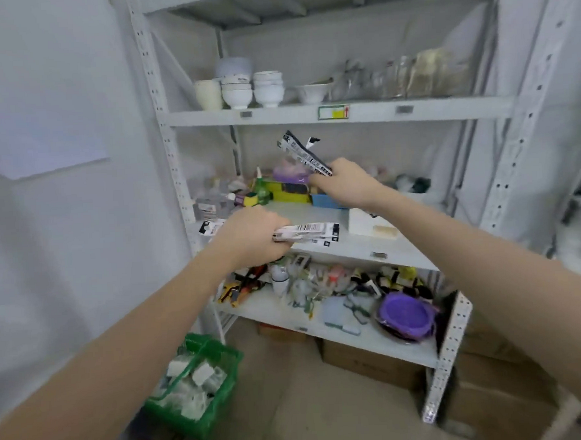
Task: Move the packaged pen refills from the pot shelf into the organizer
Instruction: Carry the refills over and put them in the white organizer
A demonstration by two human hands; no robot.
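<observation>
White metal shelving (341,114) stands ahead, and both bare arms reach toward its middle shelf. The left hand (249,235) is curled into a fist, knuckles up, clamped on a flat bundle of packaged pen refills (311,233) that sticks out to the right, level, just above the shelf's front edge. The right hand (342,182) is higher and farther back, fingers closed on another refill packet (304,153), which tilts up and to the left over a blue organizer (325,201).
</observation>
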